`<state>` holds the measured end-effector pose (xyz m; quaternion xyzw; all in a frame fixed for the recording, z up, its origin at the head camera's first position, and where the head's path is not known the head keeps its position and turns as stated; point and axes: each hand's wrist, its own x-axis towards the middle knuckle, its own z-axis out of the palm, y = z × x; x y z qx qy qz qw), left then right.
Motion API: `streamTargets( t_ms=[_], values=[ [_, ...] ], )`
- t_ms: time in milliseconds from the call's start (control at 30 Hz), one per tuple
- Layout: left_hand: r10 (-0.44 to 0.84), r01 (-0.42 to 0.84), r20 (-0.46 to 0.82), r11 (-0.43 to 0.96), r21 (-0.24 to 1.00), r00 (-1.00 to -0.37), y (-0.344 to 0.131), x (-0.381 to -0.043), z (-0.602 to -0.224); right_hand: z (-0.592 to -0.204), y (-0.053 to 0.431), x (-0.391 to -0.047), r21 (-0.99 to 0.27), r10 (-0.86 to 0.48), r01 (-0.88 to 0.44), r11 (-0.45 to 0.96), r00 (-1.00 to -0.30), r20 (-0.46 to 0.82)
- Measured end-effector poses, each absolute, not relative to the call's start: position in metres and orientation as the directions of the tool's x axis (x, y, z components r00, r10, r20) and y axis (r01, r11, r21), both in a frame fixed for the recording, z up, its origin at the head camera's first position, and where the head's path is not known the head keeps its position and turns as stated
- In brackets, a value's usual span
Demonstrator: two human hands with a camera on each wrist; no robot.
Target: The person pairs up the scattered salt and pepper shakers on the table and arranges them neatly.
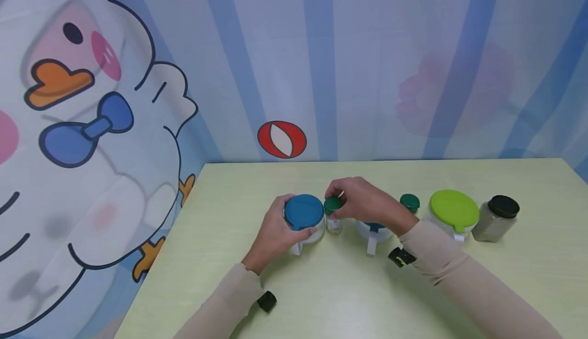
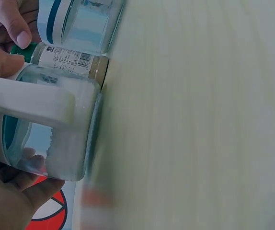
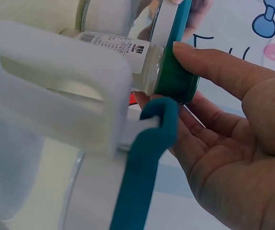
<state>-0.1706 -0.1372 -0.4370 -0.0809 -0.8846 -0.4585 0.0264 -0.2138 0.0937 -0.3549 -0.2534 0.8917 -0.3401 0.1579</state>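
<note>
On the table, my left hand (image 1: 274, 234) grips a clear jar with a blue lid (image 1: 304, 211) and a white handle. White grainy contents show through the jar's wall (image 2: 65, 153) in the left wrist view. Close beside it on the right stands a small spice bottle (image 1: 334, 225) with a printed label. The thumb and fingers of my right hand (image 1: 367, 203) pinch its green cap (image 3: 176, 79). Under the right wrist is a second blue-lidded jar (image 1: 372, 237), partly covered by that hand.
Farther right stand another green-capped bottle (image 1: 410, 202), a jar with a lime-green lid (image 1: 454, 210) and a black-capped jar (image 1: 498, 221). All are on the pale wooden table (image 1: 321, 293). A printed cloth (image 1: 367, 73) hangs behind the table's back edge.
</note>
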Motion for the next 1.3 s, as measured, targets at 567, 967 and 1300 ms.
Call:
streamTargets(
  t_ms=[567, 967, 1300],
  values=[
    [0.152, 0.104, 0.022, 0.558, 0.823, -0.988, -0.1387, -0.1678, -0.4360, -0.3592, 0.0973, -0.2174, -0.695, -0.591, -0.369, 0.617, -0.801, -0.100],
    [0.165, 0.096, 0.011, 0.517, 0.851, -0.986, -0.1391, -0.1667, -0.4351, -0.3618, 0.1006, -0.2172, -0.725, -0.602, -0.370, 0.581, -0.795, -0.077],
    [0.158, 0.114, 0.037, 0.516, 0.849, -0.987, -0.1390, -0.1684, -0.4369, -0.3645, 0.1020, -0.2184, -0.732, -0.618, -0.391, 0.558, -0.784, -0.053]
  ],
)
